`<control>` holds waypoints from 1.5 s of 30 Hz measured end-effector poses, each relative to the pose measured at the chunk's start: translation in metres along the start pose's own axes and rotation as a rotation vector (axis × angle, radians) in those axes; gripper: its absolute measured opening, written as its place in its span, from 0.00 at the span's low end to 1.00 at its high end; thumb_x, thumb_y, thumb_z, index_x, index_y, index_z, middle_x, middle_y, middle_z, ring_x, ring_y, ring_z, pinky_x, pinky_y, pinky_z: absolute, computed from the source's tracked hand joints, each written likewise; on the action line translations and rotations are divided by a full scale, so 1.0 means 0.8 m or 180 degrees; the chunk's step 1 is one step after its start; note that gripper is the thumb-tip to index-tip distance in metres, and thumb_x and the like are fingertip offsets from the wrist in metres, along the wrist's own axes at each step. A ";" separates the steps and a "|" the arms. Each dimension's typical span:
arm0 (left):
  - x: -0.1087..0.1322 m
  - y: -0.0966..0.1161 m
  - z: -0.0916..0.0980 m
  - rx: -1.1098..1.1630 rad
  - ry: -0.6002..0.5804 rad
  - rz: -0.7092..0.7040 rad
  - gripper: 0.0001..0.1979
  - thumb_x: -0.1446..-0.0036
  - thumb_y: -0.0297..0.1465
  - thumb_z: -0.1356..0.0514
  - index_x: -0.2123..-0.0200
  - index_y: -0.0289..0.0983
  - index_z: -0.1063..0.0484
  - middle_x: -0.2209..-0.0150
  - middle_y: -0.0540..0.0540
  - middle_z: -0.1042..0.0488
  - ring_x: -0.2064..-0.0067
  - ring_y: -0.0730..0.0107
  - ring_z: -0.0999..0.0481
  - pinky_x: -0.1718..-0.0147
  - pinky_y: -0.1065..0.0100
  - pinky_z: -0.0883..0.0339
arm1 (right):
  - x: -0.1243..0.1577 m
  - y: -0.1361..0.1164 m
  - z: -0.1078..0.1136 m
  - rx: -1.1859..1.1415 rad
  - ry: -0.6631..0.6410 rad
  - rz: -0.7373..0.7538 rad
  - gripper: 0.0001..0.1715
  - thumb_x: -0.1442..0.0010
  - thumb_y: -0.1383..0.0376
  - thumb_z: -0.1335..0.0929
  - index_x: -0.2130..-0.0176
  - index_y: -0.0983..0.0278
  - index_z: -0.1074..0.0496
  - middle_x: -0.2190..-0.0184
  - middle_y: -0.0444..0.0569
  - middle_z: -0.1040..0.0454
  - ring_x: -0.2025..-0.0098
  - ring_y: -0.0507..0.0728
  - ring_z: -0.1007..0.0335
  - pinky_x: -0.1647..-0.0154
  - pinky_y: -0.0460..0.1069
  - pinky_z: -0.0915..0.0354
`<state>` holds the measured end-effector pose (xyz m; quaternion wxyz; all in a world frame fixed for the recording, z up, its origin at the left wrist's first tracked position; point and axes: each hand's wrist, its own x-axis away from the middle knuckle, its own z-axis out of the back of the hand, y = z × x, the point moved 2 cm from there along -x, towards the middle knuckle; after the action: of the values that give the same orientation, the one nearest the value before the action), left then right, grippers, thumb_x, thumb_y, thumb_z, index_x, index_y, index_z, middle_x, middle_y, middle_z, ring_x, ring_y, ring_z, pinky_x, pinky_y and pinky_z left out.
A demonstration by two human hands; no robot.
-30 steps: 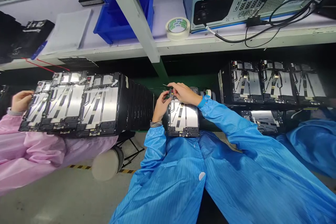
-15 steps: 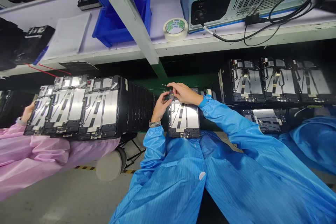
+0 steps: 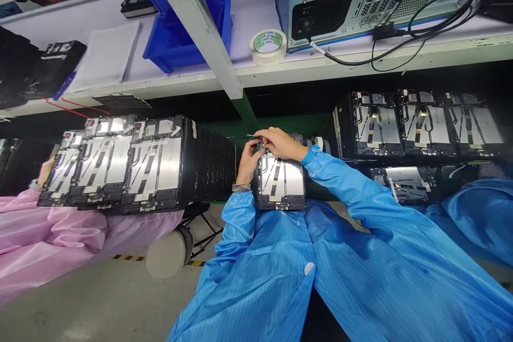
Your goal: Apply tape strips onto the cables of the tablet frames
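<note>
Opened flat electronic unit [image 3: 281, 180] located directly before the wearer's blue coat [image 3: 256, 272], long axis running away from the body. Both grips meet at its far left corner; the bulk of the unit lies nearward and to the right of them. Right hand [image 3: 280, 144], the nearer, overlies the far end, fingertips pinching a thin pale implement [image 3: 250, 135]. Left hand [image 3: 248, 162] flanks the left edge, fingers bent; whether pinching, cannot be determined.

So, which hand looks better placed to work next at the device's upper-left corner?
Probably the right hand: it reaches over the device, seemingly holding a thin item; the left hand is at the device's left edge.
</note>
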<state>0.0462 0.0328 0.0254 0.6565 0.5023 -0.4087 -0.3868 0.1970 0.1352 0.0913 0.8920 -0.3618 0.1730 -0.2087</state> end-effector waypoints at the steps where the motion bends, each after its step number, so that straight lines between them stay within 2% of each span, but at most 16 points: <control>1: -0.001 -0.001 0.000 0.0026 0.0002 0.0005 0.21 0.41 0.37 0.36 0.44 0.43 0.29 0.39 0.42 0.26 0.37 0.59 0.27 0.36 0.58 0.35 | 0.000 0.001 0.000 0.0021 -0.0035 -0.0036 0.29 0.34 0.74 0.37 0.36 0.62 0.33 0.57 0.52 0.26 0.51 0.63 0.34 0.46 0.58 0.37; 6: -0.003 -0.005 -0.002 0.0256 0.0039 -0.0009 0.21 0.43 0.34 0.34 0.47 0.42 0.29 0.42 0.43 0.25 0.39 0.59 0.26 0.36 0.57 0.34 | 0.007 0.002 -0.002 0.0022 -0.0037 -0.0239 0.29 0.35 0.74 0.37 0.36 0.64 0.33 0.59 0.51 0.25 0.53 0.63 0.33 0.46 0.57 0.37; 10: -0.002 -0.005 -0.006 0.0272 0.0119 -0.0013 0.21 0.43 0.34 0.35 0.46 0.42 0.30 0.41 0.42 0.25 0.37 0.59 0.26 0.36 0.56 0.34 | 0.021 -0.014 0.008 -0.0329 0.0503 -0.0518 0.28 0.37 0.72 0.35 0.38 0.63 0.31 0.56 0.52 0.25 0.50 0.62 0.33 0.43 0.59 0.36; 12: 0.000 -0.004 -0.007 0.0351 0.0115 -0.0033 0.21 0.43 0.34 0.35 0.46 0.42 0.30 0.39 0.41 0.26 0.37 0.58 0.27 0.36 0.56 0.34 | 0.034 -0.028 0.013 -0.1116 0.0806 -0.0906 0.27 0.37 0.67 0.33 0.39 0.62 0.31 0.58 0.50 0.24 0.55 0.60 0.31 0.49 0.57 0.34; 15: 0.002 -0.001 -0.008 0.0404 0.0092 -0.0131 0.23 0.42 0.32 0.35 0.44 0.43 0.32 0.37 0.42 0.28 0.35 0.57 0.28 0.36 0.57 0.34 | 0.058 -0.054 0.004 -0.3089 0.0906 -0.1492 0.27 0.37 0.61 0.31 0.40 0.62 0.31 0.62 0.48 0.24 0.66 0.56 0.32 0.62 0.52 0.33; 18: 0.003 0.000 -0.007 0.0450 0.0153 -0.0258 0.26 0.42 0.29 0.35 0.41 0.45 0.33 0.34 0.44 0.31 0.30 0.58 0.33 0.32 0.57 0.38 | 0.075 -0.075 -0.021 -0.4770 0.0983 -0.1795 0.24 0.40 0.64 0.29 0.44 0.63 0.29 0.65 0.47 0.24 0.70 0.54 0.34 0.67 0.50 0.36; 21: 0.002 -0.001 -0.008 0.0587 0.0167 -0.0338 0.27 0.44 0.27 0.35 0.41 0.45 0.31 0.32 0.46 0.33 0.28 0.57 0.37 0.29 0.56 0.43 | 0.077 -0.079 -0.047 -0.5625 0.1120 -0.1964 0.21 0.42 0.67 0.30 0.48 0.65 0.27 0.66 0.48 0.23 0.71 0.53 0.34 0.69 0.49 0.36; 25: 0.001 -0.004 -0.008 0.0609 0.0125 -0.0371 0.25 0.44 0.26 0.36 0.42 0.45 0.29 0.31 0.45 0.33 0.28 0.56 0.36 0.29 0.54 0.43 | 0.069 -0.068 -0.065 -0.5914 0.1240 -0.2040 0.18 0.41 0.67 0.32 0.50 0.66 0.26 0.67 0.51 0.22 0.71 0.54 0.32 0.70 0.49 0.36; 33: 0.000 -0.003 -0.006 0.0100 0.0088 -0.0520 0.17 0.41 0.28 0.38 0.48 0.43 0.26 0.26 0.43 0.39 0.27 0.53 0.36 0.32 0.52 0.38 | 0.066 -0.061 -0.064 -0.6060 0.1261 -0.2192 0.13 0.33 0.64 0.34 0.54 0.66 0.24 0.67 0.50 0.22 0.71 0.54 0.32 0.70 0.49 0.36; 40: -0.002 -0.003 -0.003 -0.0380 0.0006 -0.0737 0.12 0.37 0.30 0.40 0.50 0.43 0.25 0.27 0.44 0.39 0.26 0.55 0.38 0.29 0.52 0.40 | 0.060 -0.059 -0.055 -0.6212 0.1305 -0.2543 0.19 0.27 0.60 0.39 0.54 0.68 0.24 0.68 0.51 0.22 0.73 0.54 0.33 0.71 0.49 0.35; 45: -0.001 0.000 -0.001 -0.0600 -0.0031 -0.0896 0.11 0.35 0.30 0.41 0.51 0.43 0.24 0.27 0.44 0.38 0.26 0.55 0.38 0.28 0.51 0.41 | 0.058 -0.060 -0.046 -0.6219 0.1243 -0.2746 0.20 0.25 0.59 0.41 0.52 0.68 0.25 0.70 0.51 0.22 0.73 0.54 0.33 0.71 0.49 0.33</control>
<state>0.0466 0.0342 0.0249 0.6381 0.4889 -0.2995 -0.5139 0.2081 0.0596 0.0935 0.0272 -0.9064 0.2615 -0.3307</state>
